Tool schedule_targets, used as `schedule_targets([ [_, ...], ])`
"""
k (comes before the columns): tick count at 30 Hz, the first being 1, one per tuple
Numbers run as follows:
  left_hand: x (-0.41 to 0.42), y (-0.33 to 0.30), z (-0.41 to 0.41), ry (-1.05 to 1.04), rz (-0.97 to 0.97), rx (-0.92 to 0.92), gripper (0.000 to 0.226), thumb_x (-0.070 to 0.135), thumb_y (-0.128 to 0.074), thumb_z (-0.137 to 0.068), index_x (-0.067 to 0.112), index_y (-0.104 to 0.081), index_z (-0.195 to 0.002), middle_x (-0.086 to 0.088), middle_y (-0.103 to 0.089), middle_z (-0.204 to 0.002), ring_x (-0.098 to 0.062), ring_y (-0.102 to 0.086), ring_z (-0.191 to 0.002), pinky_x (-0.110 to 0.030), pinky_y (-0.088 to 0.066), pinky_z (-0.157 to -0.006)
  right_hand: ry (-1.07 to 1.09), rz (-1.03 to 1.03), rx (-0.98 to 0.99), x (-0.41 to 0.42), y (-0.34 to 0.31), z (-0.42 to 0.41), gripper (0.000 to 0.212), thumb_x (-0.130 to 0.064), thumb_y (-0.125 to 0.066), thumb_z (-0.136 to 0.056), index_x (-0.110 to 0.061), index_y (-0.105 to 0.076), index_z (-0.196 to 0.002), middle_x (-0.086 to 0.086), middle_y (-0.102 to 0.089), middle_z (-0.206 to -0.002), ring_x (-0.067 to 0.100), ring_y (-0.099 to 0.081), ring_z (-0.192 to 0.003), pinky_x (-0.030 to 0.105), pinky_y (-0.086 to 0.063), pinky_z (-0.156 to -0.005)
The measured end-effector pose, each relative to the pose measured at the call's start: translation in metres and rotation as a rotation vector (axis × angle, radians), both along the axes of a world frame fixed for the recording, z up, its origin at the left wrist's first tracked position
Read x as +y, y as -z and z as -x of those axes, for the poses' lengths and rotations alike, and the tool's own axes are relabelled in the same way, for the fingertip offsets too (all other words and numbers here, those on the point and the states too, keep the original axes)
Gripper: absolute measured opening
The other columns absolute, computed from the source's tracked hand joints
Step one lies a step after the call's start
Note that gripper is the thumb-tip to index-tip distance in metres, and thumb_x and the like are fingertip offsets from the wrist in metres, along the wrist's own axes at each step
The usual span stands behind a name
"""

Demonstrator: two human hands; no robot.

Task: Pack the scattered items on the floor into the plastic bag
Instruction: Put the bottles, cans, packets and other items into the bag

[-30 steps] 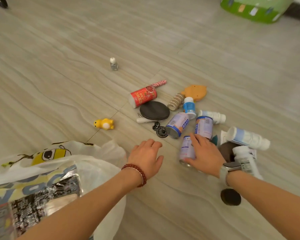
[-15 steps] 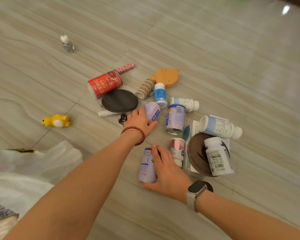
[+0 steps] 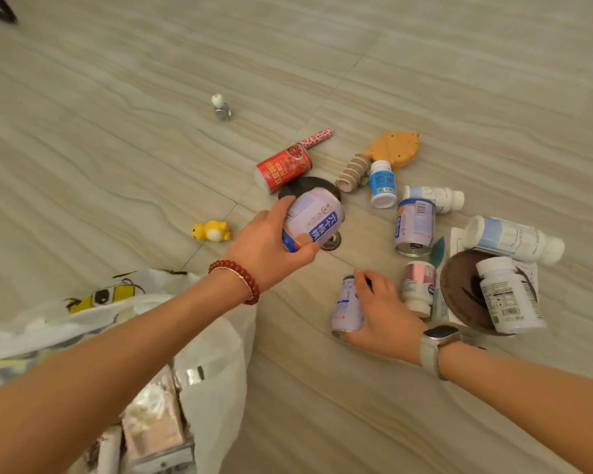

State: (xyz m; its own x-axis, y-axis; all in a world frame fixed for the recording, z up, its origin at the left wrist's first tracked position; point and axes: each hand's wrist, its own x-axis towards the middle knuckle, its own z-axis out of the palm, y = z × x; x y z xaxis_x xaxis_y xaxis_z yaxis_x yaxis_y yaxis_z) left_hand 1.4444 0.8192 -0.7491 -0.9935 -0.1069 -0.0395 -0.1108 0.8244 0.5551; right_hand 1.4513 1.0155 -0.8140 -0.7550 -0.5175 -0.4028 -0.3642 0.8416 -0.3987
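Our left hand (image 3: 267, 246) gripped 1 lavender can (image 3: 314, 218) aloft; our right hand (image 3: 379, 311) clasped another can (image 3: 345, 304) on the floor (image 3: 425, 80); the plastic bag (image 3: 216, 354) lay below our left wrist.

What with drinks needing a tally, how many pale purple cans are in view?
3: a lifted can in the left hand, a floor can under the right hand, a loose can further right. The bag may hide more.

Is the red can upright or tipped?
Tipped. The red can lies on its side on the floor, label facing up.
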Motion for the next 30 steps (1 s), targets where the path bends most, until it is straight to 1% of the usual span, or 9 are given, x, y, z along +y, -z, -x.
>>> schedule_targets([
  [2, -0.026, -0.023, -0.040, 0.013, 0.015, 0.048, 0.082, 0.058, -0.044, -0.062, 0.018, -0.037, -0.133, -0.005, -0.059, -0.115, -0.019, -0.057, -0.097, -0.022, -0.045, -0.081, 0.010, 0.040, -0.026, -0.016, -0.010, -0.005, 0.109, -0.060, -0.061, -0.070, -0.007, -0.003, -0.145, 0.009, -0.018, -0.146, 0.026, -0.017, -0.136, 0.026, -0.015, -0.111],
  [6, -0.088, -0.049, -0.128, 0.068, 0.043, 0.063, 0.073, 0.049, -0.049, -0.066, 0.018, -0.039, -0.132, 0.003, -0.056, -0.113, -0.008, -0.054, -0.095, -0.005, -0.036, -0.080, -0.057, 0.264, -0.075, -0.050, -0.040, -0.020, 0.107, -0.045, -0.071, -0.071, -0.011, -0.003, -0.146, -0.001, -0.015, -0.146, 0.011, -0.018, -0.134, 0.008, -0.010, -0.099],
  [12, -0.153, -0.028, -0.245, 0.222, 0.468, -0.155, 0.076, 0.059, -0.055, -0.067, 0.020, -0.039, -0.130, -0.002, -0.067, -0.106, -0.018, -0.066, -0.085, -0.027, -0.056, -0.071, -0.319, 0.514, 0.053, -0.096, -0.084, -0.057, 0.113, -0.059, -0.069, -0.058, -0.016, -0.013, -0.145, -0.018, -0.020, -0.130, -0.011, -0.030, -0.111, -0.009, -0.015, -0.092],
  [16, -0.163, 0.006, -0.277, 0.274, 0.716, -0.159, 0.072, 0.063, -0.045, -0.063, 0.020, -0.045, -0.122, 0.002, -0.068, -0.088, -0.016, -0.064, -0.073, -0.029, -0.055, -0.069, -0.687, 0.600, 0.264, -0.128, -0.093, -0.085, 0.098, -0.058, -0.059, -0.063, -0.009, -0.021, -0.139, 0.001, -0.026, -0.134, 0.011, -0.036, -0.121, 0.004, -0.028, -0.096],
  [20, -0.168, 0.029, -0.277, 0.232, 0.839, -0.093, 0.079, 0.062, -0.061, -0.053, 0.020, -0.046, -0.118, 0.001, -0.067, -0.084, -0.019, -0.063, -0.073, -0.035, -0.045, -0.073, -0.988, 0.476, 0.372, -0.157, -0.072, -0.119, 0.091, -0.059, -0.057, -0.066, -0.007, -0.031, -0.135, 0.012, -0.041, -0.129, 0.023, -0.048, -0.115, 0.026, -0.047, -0.089],
  [23, -0.180, 0.036, -0.266, 0.183, 0.874, -0.068, 0.084, 0.061, -0.069, -0.050, 0.018, -0.045, -0.118, -0.003, -0.069, -0.085, -0.022, -0.064, -0.074, -0.035, -0.032, -0.073, -1.099, 0.317, 0.542, -0.174, -0.045, -0.124, 0.085, -0.064, -0.061, -0.062, -0.009, -0.046, -0.124, 0.013, -0.060, -0.115, 0.027, -0.060, -0.101, 0.032, -0.052, -0.084],
  [27, -0.194, 0.032, -0.252, 0.134, 0.948, -0.019, 0.065, 0.044, -0.075, -0.058, 0.011, -0.056, -0.111, -0.009, -0.070, -0.089, -0.027, -0.065, -0.081, -0.035, -0.045, -0.073, -1.084, 0.129, 0.732, -0.193, -0.027, -0.096, 0.077, -0.053, -0.070, -0.058, -0.013, -0.051, -0.121, 0.017, -0.062, -0.112, 0.031, -0.059, -0.105, 0.045, -0.045, -0.093],
  [29, -0.194, 0.031, -0.250, 0.191, 1.004, 0.170, 0.031, 0.017, -0.049, -0.082, 0.009, -0.056, -0.112, -0.012, -0.066, -0.105, -0.031, -0.058, -0.095, -0.039, -0.039, -0.077, -1.045, 0.101, 0.853, -0.200, -0.029, -0.079, 0.053, -0.033, -0.062, -0.070, -0.012, -0.055, -0.119, 0.015, -0.064, -0.113, 0.031, -0.059, -0.108, 0.049, -0.045, -0.093],
  [30, -0.192, 0.029, -0.248, 0.213, 1.023, 0.218, 0.036, 0.005, -0.031, -0.088, 0.010, -0.052, -0.116, -0.013, -0.058, -0.116, -0.031, -0.051, -0.102, -0.039, -0.035, -0.078, -1.040, 0.114, 0.915, -0.203, -0.030, -0.072, 0.041, -0.023, -0.053, -0.077, -0.011, -0.055, -0.116, 0.014, -0.065, -0.112, 0.030, -0.060, -0.108, 0.050, -0.046, -0.093],
])
